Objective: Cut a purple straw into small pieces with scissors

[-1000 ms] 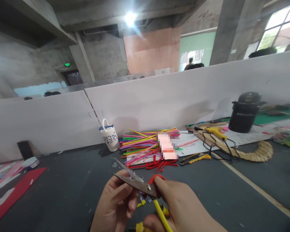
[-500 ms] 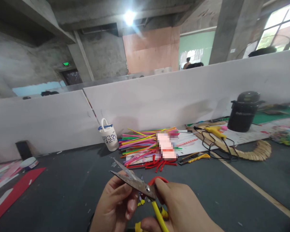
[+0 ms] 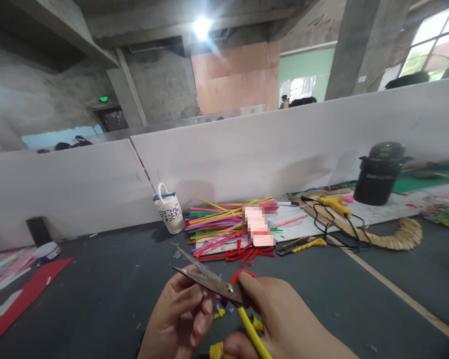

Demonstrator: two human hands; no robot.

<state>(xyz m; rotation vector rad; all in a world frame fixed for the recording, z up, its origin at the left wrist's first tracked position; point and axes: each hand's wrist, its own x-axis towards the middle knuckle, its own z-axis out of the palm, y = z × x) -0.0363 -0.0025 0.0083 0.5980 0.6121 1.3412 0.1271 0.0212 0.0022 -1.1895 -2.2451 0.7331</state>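
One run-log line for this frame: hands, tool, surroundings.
right hand: grips scissors, blades open | left hand: fingers curled beneath blades | yellow scraps below | coloured sticks behind

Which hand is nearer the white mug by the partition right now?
Left. The left hand sits below the white mug, slightly to its right; the right hand, gripping the scissors, is farther off to the right.
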